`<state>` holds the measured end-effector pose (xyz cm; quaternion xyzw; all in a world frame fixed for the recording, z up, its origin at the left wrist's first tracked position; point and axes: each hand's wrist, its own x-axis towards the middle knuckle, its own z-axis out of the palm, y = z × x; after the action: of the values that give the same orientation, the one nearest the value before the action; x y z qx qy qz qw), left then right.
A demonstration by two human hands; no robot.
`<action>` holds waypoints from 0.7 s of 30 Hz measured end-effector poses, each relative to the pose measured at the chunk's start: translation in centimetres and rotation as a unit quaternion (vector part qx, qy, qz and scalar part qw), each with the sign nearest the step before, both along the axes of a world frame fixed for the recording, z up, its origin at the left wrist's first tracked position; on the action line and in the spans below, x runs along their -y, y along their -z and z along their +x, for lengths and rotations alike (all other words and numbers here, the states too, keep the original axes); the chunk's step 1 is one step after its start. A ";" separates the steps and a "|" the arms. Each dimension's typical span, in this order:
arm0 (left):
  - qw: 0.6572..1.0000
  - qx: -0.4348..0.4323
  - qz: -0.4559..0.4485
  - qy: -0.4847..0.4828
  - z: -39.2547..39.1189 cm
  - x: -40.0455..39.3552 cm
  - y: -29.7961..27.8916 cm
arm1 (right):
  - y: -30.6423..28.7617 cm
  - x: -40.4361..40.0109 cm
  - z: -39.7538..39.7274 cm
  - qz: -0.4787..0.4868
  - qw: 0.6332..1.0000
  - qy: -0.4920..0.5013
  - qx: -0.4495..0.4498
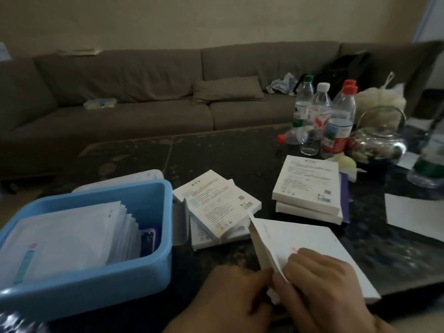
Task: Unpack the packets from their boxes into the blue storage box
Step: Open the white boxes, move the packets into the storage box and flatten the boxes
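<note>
Clearly the white box (pixel 312 255) at the near edge of the dark table (pixel 240 152) was light, thin card — stiff on its faces, soft at the flaps. The left hand (pixel 230 296) and right hand (pixel 329 289) both pinched its near corner, the right lying over the top face, the left's fingertips at the open flap; that flap end looked the best place to take hold, since a squeeze on the broad face would likely trap what was inside. The packets (pixel 72 234) in the blue storage box (pixel 96 284), just to the left, stood in a leaning row — flat, slippery-looking, easy to fan out or spill. Between the two lay a loose heap of boxes (pixel 216 205), and a neater pile (pixel 310 188) sat further right. Beyond that pile, water bottles (pixel 322 116) and a glass teapot (pixel 382 140) crowded the far right corner, well apart from the hands. A sheet of paper (pixel 413 217) lay at the right
</note>
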<state>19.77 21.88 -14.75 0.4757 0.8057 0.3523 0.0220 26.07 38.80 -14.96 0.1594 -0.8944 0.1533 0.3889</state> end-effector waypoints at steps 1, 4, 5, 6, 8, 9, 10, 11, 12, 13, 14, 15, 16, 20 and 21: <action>1.000 -0.031 -0.003 0.007 -0.1 -0.2 -0.1 | -0.1 0.1 0.2 -0.001 1.000 0.002 -0.004; 0.990 -0.140 -0.010 0.028 -0.5 -0.5 -0.3 | -0.1 0.0 0.5 -0.024 1.000 0.006 -0.016; 0.987 -0.159 0.003 0.036 -0.6 -0.6 -0.3 | -0.2 -0.2 0.6 -0.040 0.999 0.001 -0.021; 0.985 -0.166 0.025 0.040 -0.7 -0.5 -0.1 | -0.3 -0.3 0.7 -0.058 0.998 -0.005 -0.027; 0.982 -0.166 0.069 0.050 -0.9 0.0 0.3 | -0.4 -0.5 0.9 -0.088 0.995 -0.015 -0.039; 0.980 -0.172 0.087 0.051 -1.1 0.3 0.4 | -0.4 -0.6 1.0 -0.098 0.994 -0.017 -0.044; 0.977 -0.181 0.105 0.051 -1.2 0.6 0.6 | -0.3 -0.7 1.2 -0.108 0.993 -0.015 -0.045; 0.972 -0.192 0.125 0.049 -1.2 1.0 0.7 | -0.3 -0.7 1.4 -0.121 0.992 -0.014 -0.040; 0.969 -0.194 0.150 0.043 -1.2 1.4 0.8 | -0.1 -0.9 1.6 -0.130 0.991 -0.014 -0.037; 0.966 -0.187 0.173 0.031 -1.1 1.9 0.9 | -0.1 -0.9 1.7 -0.137 0.990 -0.014 -0.035; 0.963 -0.181 0.197 0.019 -0.8 2.2 0.8 | 0.0 -0.9 1.8 -0.142 0.989 -0.016 -0.038; 0.959 -0.176 0.223 0.004 -0.5 2.5 0.6 | -0.1 -0.9 1.8 -0.147 0.988 -0.017 -0.040; 0.953 -0.170 0.250 -0.008 -0.1 2.7 0.3 | -0.1 -0.8 1.9 -0.150 0.988 -0.020 -0.043; 0.923 -0.169 0.334 -0.087 1.9 3.5 -0.9 | -0.4 -0.4 1.9 -0.157 0.987 -0.023 -0.033; 0.915 -0.159 0.352 -0.116 2.4 3.7 -1.2 | -0.5 -0.3 1.9 -0.156 0.987 -0.023 -0.034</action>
<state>22.14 18.19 -13.52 0.4057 0.6721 0.5324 -0.3165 28.00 39.15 -14.43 0.1228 -0.8417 0.2946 0.4354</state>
